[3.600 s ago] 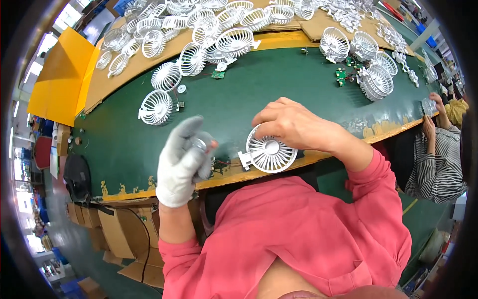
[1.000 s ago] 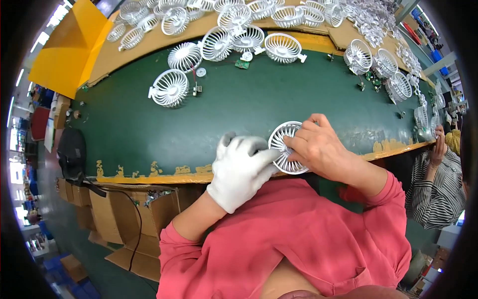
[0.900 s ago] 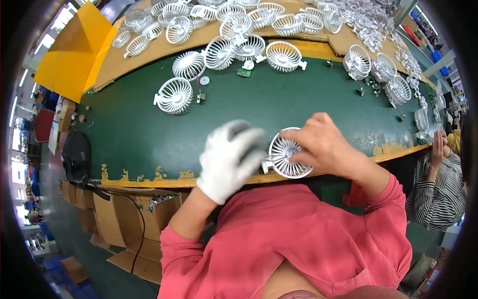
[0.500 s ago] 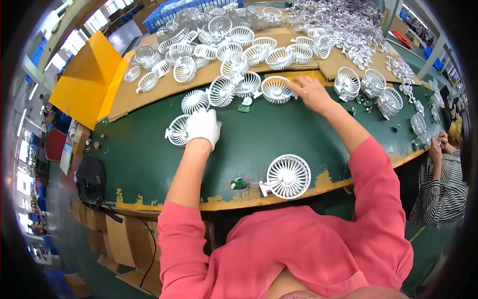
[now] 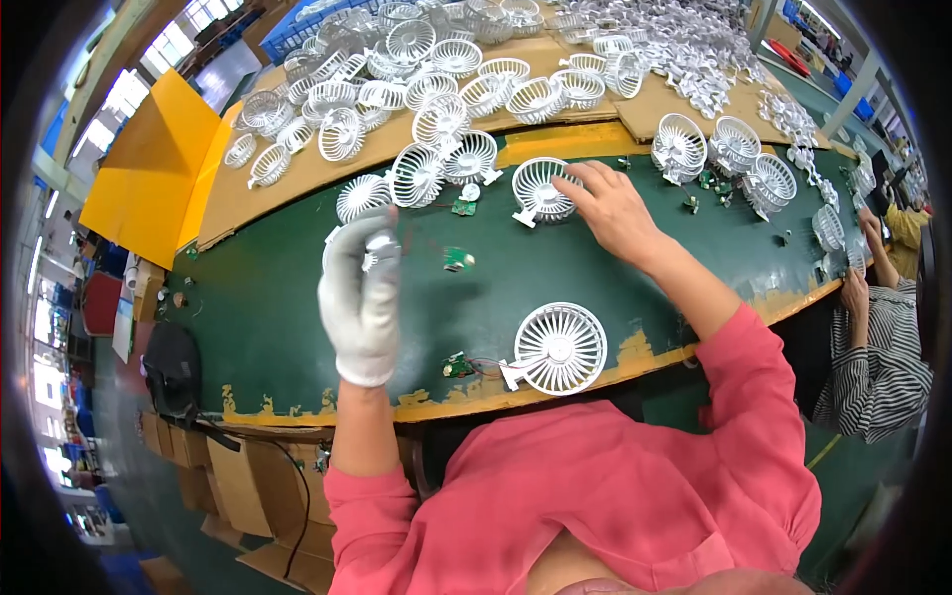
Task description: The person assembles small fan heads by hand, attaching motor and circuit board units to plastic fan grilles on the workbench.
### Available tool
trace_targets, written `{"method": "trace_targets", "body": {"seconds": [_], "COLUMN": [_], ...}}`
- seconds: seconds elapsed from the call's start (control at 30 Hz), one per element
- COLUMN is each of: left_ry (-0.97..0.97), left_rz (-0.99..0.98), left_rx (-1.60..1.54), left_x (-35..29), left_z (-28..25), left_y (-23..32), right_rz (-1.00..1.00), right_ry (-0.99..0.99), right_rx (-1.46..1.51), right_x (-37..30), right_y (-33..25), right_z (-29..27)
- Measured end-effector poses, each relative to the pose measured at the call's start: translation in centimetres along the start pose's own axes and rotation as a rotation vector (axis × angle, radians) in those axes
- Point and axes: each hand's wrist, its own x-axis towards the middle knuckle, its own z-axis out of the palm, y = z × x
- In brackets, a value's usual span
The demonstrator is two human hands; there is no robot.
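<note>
My gloved left hand (image 5: 359, 293) is raised over the left of the green table, its fingers pinched on a small silvery motor-like part (image 5: 380, 250). Thin wires run from there to a green circuit board (image 5: 457, 259) that hangs in the air. My bare right hand (image 5: 613, 210) grips the right rim of a white fan cage (image 5: 541, 188), whose short stem points toward me. Near the front edge lies another white fan cage (image 5: 560, 347), wired to a second green circuit board (image 5: 457, 365). Behind my glove, one more cage is mostly hidden.
Many white fan cages (image 5: 412, 94) are heaped on cardboard at the back, beside a pile of small white parts (image 5: 684, 50). Several cages (image 5: 679, 149) stand at the right. A yellow panel (image 5: 149, 169) rises at the left. A co-worker's striped sleeve (image 5: 883, 342) is at far right.
My left hand has left the cage at the left and come up nearer me, with the motor-like part and dangling board in it. My right hand has turned the cage, swinging its stem toward me.
</note>
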Motion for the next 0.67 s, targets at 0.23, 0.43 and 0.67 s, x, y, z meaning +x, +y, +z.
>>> {"method": "trace_targets", "body": {"seconds": [0.23,0.43,0.67], "left_ry": [0.079,-0.088,-0.405], "left_rz": [-0.243,-0.608,-0.777], "left_rx": [-0.730,-0.506,-0.294], "left_x": [-3.2,-6.2,-6.8], "left_z": [-0.2,-2.3,-0.6], "left_y": [2.5,3.9,5.3], "right_rz": [0.088,-0.211,-0.209], "right_ry": [-0.227,-0.090,-0.328], "right_rx": [0.301,0.466,0.546], "right_x": [-1.0,-1.4,-4.3], "right_y": [-0.7,-8.1,-10.9], "right_z": [-0.9,-10.8,-11.4]}}
